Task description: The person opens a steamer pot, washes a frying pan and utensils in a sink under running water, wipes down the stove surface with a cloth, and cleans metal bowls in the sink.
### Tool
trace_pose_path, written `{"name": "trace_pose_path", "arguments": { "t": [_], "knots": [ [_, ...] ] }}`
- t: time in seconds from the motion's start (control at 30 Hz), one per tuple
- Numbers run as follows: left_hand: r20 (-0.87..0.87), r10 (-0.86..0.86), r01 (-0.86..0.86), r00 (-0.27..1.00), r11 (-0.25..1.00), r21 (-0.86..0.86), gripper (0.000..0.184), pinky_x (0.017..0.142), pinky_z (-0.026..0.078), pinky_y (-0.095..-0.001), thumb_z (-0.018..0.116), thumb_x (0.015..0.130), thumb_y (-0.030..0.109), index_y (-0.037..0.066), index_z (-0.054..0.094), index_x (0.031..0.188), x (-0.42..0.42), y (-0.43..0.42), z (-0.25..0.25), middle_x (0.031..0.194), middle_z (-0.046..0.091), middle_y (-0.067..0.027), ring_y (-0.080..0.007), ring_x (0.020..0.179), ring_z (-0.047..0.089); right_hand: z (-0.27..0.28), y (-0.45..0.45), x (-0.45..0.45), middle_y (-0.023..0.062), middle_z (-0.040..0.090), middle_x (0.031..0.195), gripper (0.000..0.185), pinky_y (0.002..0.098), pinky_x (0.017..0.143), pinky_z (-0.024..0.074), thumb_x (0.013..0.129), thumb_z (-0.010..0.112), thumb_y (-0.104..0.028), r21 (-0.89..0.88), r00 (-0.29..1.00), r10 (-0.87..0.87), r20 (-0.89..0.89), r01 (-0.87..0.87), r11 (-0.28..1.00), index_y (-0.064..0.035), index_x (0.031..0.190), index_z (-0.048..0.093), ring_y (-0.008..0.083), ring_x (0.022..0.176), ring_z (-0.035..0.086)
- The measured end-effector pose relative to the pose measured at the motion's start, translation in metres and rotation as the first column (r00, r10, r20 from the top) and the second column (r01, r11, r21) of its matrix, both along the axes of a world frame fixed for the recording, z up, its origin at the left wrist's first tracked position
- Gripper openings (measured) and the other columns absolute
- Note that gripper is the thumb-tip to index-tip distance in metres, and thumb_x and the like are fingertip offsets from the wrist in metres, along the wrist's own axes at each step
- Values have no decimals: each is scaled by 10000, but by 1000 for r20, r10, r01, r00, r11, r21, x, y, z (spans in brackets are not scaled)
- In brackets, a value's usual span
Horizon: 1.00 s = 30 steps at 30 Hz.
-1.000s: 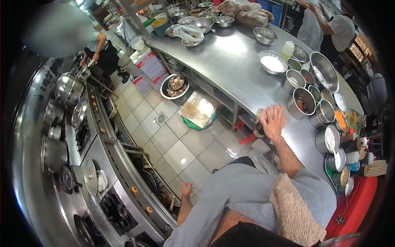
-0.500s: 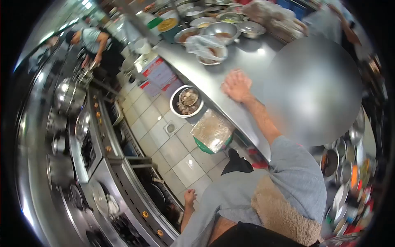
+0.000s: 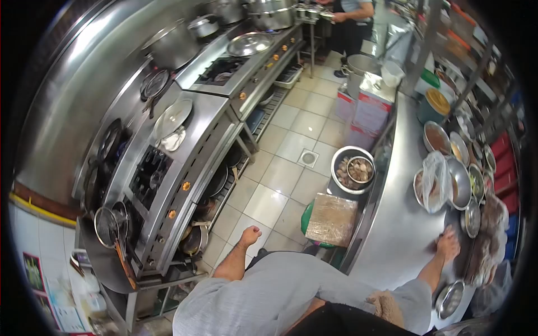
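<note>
My right hand (image 3: 448,246) is at the steel counter (image 3: 386,229), fingers stretched toward the surface, with nothing visible in it. Close by are a metal bowl (image 3: 472,219) and a bowl covered with a clear plastic bag (image 3: 436,182). Another metal bowl (image 3: 450,299) sits nearer my body. My left hand (image 3: 250,236) hangs over the tiled floor with its fingers curled in. No object shows in that hand. Below the counter edge stand a plastic-wrapped board-like block (image 3: 333,219) and a white-rimmed pot of brownish pieces (image 3: 339,162) with a smaller bowl inside.
Stoves (image 3: 204,134) with pots line the left side. At lower left a wok (image 3: 98,257) holds a wire strainer (image 3: 106,227). A co-worker (image 3: 353,19) stands at the far end. Boxes (image 3: 372,109) and a large pot (image 3: 361,70) stand by the counter's far end.
My view has swung left, bringing more of the stoves into sight. My right hand, earlier flat on the counter, is now nearer the bowls along its far side. The left hand still hangs low.
</note>
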State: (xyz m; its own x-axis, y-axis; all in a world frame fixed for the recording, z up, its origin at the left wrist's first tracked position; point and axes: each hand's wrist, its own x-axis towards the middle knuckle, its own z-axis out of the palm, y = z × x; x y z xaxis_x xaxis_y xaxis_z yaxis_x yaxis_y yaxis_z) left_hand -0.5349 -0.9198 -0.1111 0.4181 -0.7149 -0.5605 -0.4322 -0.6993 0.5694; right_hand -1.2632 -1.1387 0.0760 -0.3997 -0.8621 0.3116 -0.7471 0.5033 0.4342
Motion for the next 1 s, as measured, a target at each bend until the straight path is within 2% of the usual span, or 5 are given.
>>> {"name": "trace_pose_path", "arguments": {
  "t": [0.2,0.63,0.73,0.8,1.0],
  "knots": [
    [63,8,-8,998,1000,2,374,802,462,-345,645,659,291,40,614,935,19,34,-20,940,615,-164,-278,897,583,-24,30,42,143,433,1235,533,599,812,356,840,446,-412,180,933,-303,193,270,946,-154,1291,330,388,1103,401],
    [112,128,-133,985,991,34,314,846,432,-366,602,637,273,85,631,885,116,149,-59,947,597,-165,-300,964,522,-68,135,173,156,374,1281,523,569,871,331,799,543,-321,-141,762,-225,607,382,914,-180,1278,386,390,1163,324],
    [87,167,-171,982,985,39,315,852,429,-367,601,635,271,87,631,890,142,182,-67,952,596,-160,-299,973,519,-60,145,233,166,372,1280,532,552,892,324,791,551,-329,-285,874,-51,483,212,935,-170,1274,396,385,1175,316],
    [122,242,-253,963,964,82,318,864,423,-363,604,634,271,80,633,887,158,212,-72,964,598,-153,-297,984,517,-36,154,297,188,391,1260,548,511,922,320,779,554,-373,-434,980,184,76,-133,891,-143,1259,425,371,1191,317],
    [138,265,-281,954,953,113,340,873,411,-378,639,617,293,72,636,875,197,284,-86,992,598,-151,-301,976,517,-32,145,358,203,230,1366,591,632,943,189,794,559,-349,-302,902,230,366,-119,946,-153,1313,354,356,1283,179]
  ]
}}
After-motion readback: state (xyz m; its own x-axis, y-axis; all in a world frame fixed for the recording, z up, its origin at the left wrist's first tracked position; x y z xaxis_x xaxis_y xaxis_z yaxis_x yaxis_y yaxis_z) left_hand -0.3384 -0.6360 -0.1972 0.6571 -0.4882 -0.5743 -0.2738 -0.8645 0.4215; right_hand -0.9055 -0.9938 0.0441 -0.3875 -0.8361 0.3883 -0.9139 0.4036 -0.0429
